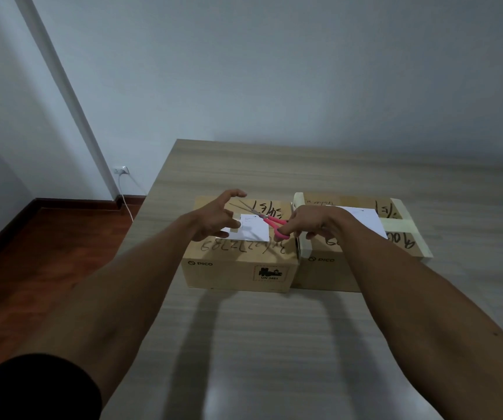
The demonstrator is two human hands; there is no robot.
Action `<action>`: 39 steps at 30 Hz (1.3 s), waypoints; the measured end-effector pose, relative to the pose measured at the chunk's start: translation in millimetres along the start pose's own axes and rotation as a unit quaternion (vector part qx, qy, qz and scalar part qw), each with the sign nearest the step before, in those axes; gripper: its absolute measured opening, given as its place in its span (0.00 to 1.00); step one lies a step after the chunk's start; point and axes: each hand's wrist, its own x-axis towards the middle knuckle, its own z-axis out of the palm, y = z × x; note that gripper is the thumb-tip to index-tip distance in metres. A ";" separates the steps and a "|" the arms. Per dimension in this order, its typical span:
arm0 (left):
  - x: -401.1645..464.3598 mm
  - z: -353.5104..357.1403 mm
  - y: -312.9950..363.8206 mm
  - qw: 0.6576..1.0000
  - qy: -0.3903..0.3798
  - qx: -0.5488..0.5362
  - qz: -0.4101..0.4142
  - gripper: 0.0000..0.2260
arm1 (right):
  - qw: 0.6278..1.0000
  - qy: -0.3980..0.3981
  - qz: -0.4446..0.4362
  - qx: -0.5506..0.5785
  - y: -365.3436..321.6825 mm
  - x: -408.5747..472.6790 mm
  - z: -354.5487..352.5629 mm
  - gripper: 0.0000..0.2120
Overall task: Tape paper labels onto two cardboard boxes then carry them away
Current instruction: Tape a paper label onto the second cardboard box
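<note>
A: Okay, room first. Grey-white wall (pixel 274 71), red-brown wood floor (pixel 47 237) on the left, a socket (pixel 122 170) low on the wall with a white cord (pixel 127 204) hanging from it.

B: Surface?

A: Light wood-grain table (pixel 274 344), far edge against the wall. Two cardboard boxes side by side on it, touching. Left box (pixel 238 268) has handwriting on top and a hazard sticker on the front. Right box (pixel 329 271) has pale tape strips (pixel 405 225) across its top and down its sides.

B: Labels?

A: White paper label (pixel 253 230) flat on the left box's top, a piece of tape at its left edge. Second sheet (pixel 365 219) lies on the right box, partly hidden by the right arm.

B: Hands?

A: Both arms stretched forward over the table. Right hand (pixel 308 222) pinches the pink handles of the scissors (pixel 270 221), over the seam between the boxes; blades point up-left across the left box, slightly apart. Left hand (pixel 217 215) hovers over the left box, fingers spread and loosely curved, holding nothing, fingertips just beside the label's left edge. Can't tell if they touch the paper.

B: Sleeve?

A: Dark sleeve (pixel 32 389) on the left arm, bottom corner.
</note>
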 end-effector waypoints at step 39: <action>9.5 2.8 -13.3 0.998 -0.014 0.058 0.032 0.24 | 1.000 0.004 -0.018 -0.023 0.9 7.9 11.2 0.19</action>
